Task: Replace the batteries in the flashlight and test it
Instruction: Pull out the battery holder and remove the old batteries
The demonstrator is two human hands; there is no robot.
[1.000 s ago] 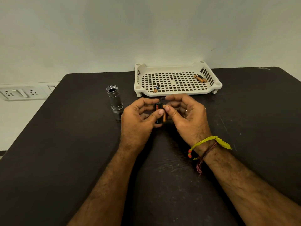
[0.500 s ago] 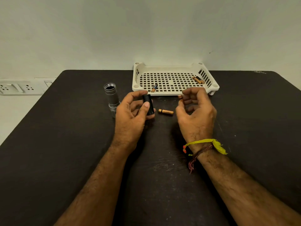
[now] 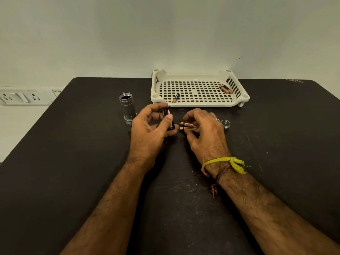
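We're emptying the old cells, our left hand (image 3: pixel 150 129) gripping the black battery holder (image 3: pixel 168 120) at mid-worktop while our right hand (image 3: pixel 204 133) is pinching two batteries (image 3: pixel 187 126) beside it; next, we're probably needing fresh ones from the tray (image 3: pixel 198 103).

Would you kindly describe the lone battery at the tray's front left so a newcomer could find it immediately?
Find the white slotted tray at the far edge of the dark table. Near its front left corner lies a single battery, angled. Unlike the two copper-and-black batteries at the tray's back right, it lies alone and shows blue.
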